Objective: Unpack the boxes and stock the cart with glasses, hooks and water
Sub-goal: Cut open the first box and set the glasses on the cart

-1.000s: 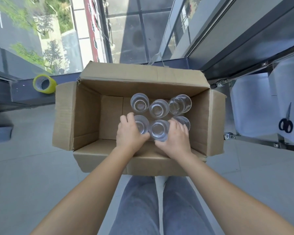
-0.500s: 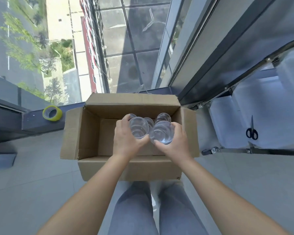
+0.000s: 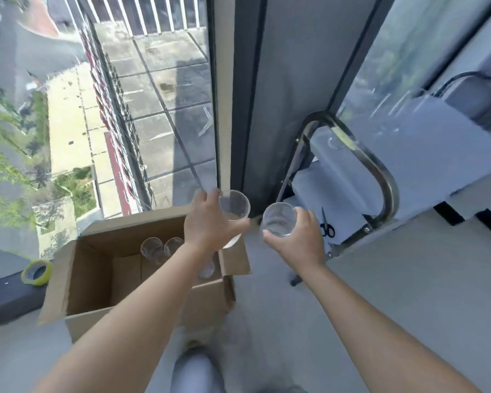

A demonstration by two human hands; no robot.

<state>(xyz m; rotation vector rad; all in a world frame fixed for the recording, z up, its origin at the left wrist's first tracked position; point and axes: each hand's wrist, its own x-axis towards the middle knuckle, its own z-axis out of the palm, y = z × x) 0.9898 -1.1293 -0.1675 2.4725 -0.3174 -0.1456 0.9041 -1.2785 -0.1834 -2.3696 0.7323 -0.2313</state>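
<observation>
Two clear round drinking glasses are out of the box and in the air. One glass [image 3: 234,207] sits in the left hand [image 3: 210,222], fingers curled round its wall, above the right-hand flap of the open brown cardboard box [image 3: 97,276]. The other glass [image 3: 278,219] is gripped the same way by the right hand [image 3: 298,236], past the box edge and near the steel-framed cart with white-lined shelves [image 3: 380,177]. Several more clear glasses [image 3: 159,248] stay in the box bottom.

The step in hand looks like the carry from box to cart. The next move likely calls for swinging both glasses right, clearing the curved rail, and setting them upright on a shelf, away from the black-handled scissors [image 3: 327,226] lying there.

Against half a second earlier, both hands have risen from just above the box opening and shifted right toward the cart; the view has tilted up, so the box and the yellow roll of tape [image 3: 37,272] now sit lower left.
</observation>
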